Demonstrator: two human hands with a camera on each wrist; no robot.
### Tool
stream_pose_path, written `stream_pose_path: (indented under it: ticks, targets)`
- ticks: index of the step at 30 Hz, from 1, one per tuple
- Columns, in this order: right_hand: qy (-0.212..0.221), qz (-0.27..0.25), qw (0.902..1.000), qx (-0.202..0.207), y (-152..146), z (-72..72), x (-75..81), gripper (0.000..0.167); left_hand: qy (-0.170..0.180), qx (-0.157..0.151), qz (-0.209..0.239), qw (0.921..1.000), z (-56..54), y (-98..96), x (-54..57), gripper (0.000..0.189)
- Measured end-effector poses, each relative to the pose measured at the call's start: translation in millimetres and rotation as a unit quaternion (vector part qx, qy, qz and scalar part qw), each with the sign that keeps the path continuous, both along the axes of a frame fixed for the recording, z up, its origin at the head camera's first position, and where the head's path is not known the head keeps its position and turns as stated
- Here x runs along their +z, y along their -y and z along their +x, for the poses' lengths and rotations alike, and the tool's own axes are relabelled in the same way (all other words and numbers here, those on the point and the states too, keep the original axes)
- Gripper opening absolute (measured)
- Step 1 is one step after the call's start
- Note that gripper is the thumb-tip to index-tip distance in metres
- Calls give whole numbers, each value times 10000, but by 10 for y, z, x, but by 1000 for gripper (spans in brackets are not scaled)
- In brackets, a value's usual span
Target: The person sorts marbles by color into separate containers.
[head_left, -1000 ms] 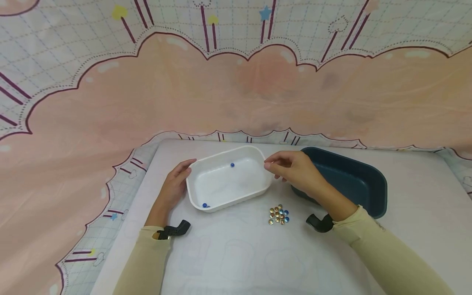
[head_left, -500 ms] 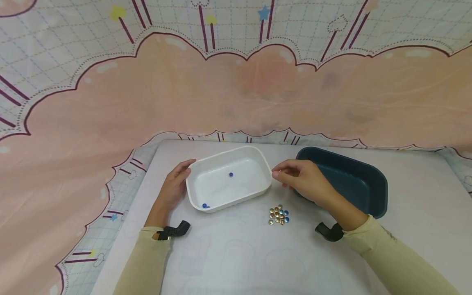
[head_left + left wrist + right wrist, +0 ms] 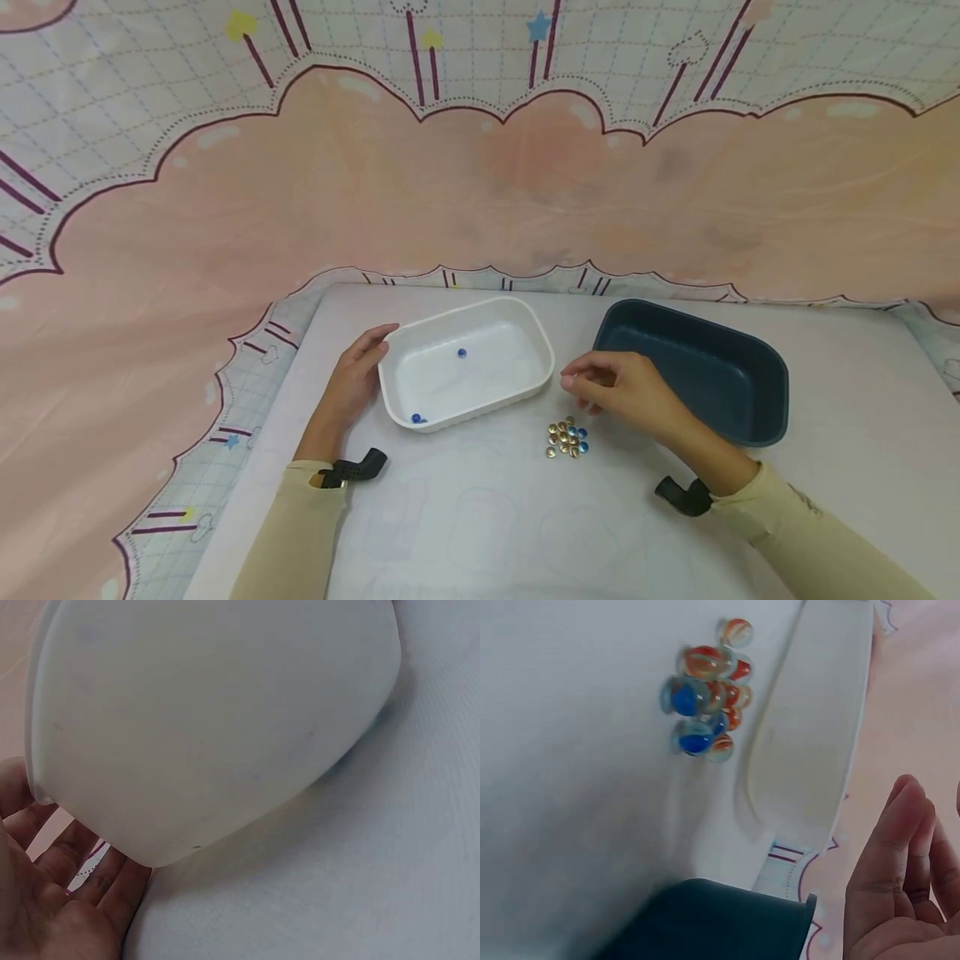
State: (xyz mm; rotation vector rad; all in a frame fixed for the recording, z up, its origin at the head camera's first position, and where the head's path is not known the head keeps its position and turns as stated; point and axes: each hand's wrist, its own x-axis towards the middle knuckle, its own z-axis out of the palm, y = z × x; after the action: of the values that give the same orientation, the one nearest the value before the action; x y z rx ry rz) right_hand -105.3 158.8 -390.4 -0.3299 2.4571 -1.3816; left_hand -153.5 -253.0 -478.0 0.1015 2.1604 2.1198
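At the left end of a white plastic tray (image 3: 480, 400), my left hand (image 3: 356, 379) holds the rim. The left wrist view shows the hand's fingers (image 3: 120, 892) along the outside wall of the tray. Inside lie a blue marble (image 3: 462, 353) near the middle and another blue marble (image 3: 417, 418) in the near left corner. My right hand (image 3: 622, 387) hovers between the white tray and a dark blue tray (image 3: 750, 392), fingers loosely bent, with nothing seen in them. Just below it on the table sits a cluster of glass marbles (image 3: 705, 697), some orange-red and some blue.
The dark blue tray stands to the right, partly behind the right hand and forearm. A white cloth covers the table (image 3: 495, 517). A patterned curtain (image 3: 480, 192) hangs behind the table. Black wrist straps (image 3: 360, 465) sit on both wrists.
My right hand has drawn back from the white tray's right rim, toward me and slightly right, nearer the marble cluster. The middle blue marble has rolled nearer and slightly left. My left hand stays put.
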Motion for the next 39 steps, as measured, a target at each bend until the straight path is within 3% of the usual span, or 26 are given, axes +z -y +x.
stream_pose_path:
  ticks: [8, 18, 34, 39]
  targets:
    - [-149, 89, 9994, 284, -70, 121, -88, 27, 34, 51, -10, 10000, 0, 13, -14, 45]
    - [-126, 252, 9992, 271, -158, 220, -255, 29, 10, 63, -17, 10000, 3, 16, -17, 45]
    - [-41, 664, 9973, 299, -206, 274, -460, 23, 67, 52, 63, 9999, 5, -1, 7, 44]
    - [-192, 870, 9953, 371, -188, 296, -527, 20, 53, 54, 46, 10000, -9, 3, -8, 45]
